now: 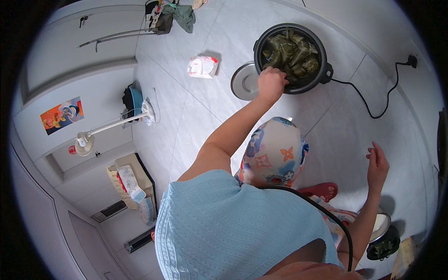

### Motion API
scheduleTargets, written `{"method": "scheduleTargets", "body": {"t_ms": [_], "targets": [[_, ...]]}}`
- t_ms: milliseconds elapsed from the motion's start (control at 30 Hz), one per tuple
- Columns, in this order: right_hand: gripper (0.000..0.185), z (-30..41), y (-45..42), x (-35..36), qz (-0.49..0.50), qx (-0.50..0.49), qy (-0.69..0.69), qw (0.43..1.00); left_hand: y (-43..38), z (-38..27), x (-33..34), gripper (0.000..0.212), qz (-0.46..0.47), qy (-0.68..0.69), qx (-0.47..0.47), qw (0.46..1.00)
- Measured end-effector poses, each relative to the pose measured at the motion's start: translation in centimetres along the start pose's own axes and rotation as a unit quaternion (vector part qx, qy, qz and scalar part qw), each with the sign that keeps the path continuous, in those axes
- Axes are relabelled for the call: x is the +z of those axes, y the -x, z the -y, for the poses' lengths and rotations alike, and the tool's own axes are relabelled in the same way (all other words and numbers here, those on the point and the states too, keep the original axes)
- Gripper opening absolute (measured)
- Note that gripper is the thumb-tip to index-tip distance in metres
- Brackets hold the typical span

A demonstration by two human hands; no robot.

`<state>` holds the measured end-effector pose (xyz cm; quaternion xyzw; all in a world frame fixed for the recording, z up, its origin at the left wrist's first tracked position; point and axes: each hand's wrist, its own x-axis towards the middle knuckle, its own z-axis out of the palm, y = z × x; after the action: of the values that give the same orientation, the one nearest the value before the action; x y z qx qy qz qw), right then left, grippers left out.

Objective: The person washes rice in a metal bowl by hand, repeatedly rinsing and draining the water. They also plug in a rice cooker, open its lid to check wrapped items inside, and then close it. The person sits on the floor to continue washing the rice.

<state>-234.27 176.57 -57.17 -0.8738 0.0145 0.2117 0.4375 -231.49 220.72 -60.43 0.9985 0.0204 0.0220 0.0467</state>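
A round black electric pot (322, 47) stands on the tiled floor, filled with several leaf-wrapped zongzi (288, 49), some tied with strips. My left hand (272, 82) reaches over the pot's near-left rim with its fingers curled. The back of the hand hides the fingertips, so I cannot tell what they hold. Partly beneath that hand, a round metal lid (241, 82) lies against the pot. My right hand (378, 166) hangs over the floor at the right, holding nothing, with its fingers a little apart.
A black power cord (372, 113) runs from the pot to a wall socket (412, 61). Left of the lid sits a white and red packet (203, 67). A metal bowl (380, 225) and a dark container (383, 243) stand at lower right. A white stand fan (115, 122) is at left.
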Motion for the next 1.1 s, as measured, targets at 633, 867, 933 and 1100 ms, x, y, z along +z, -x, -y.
{"method": "scheduleTargets", "body": {"t_ms": [633, 867, 933, 1100], "targets": [[0.030, 0.4, 0.1, -0.3, -0.012, -0.029, -0.007, 0.999, -1.4, 3.7, -0.7, 0.022, -0.045, -0.055, -0.066, 0.995], [0.030, 0.5, 0.2, -0.1, -0.017, -0.038, -0.002, 0.999, -2.1, 4.3, 0.2, 0.009, -0.019, -0.103, -0.015, 0.994], [0.030, 0.8, 0.1, 0.0, -0.013, -0.038, 0.003, 0.999, -2.2, 4.6, 0.4, 0.008, -0.015, -0.103, -0.011, 0.995], [0.029, 0.6, 0.1, -0.4, -0.016, -0.048, 0.009, 0.999, -3.5, 3.0, -1.7, 0.023, -0.031, -0.091, -0.004, 0.995]]}}
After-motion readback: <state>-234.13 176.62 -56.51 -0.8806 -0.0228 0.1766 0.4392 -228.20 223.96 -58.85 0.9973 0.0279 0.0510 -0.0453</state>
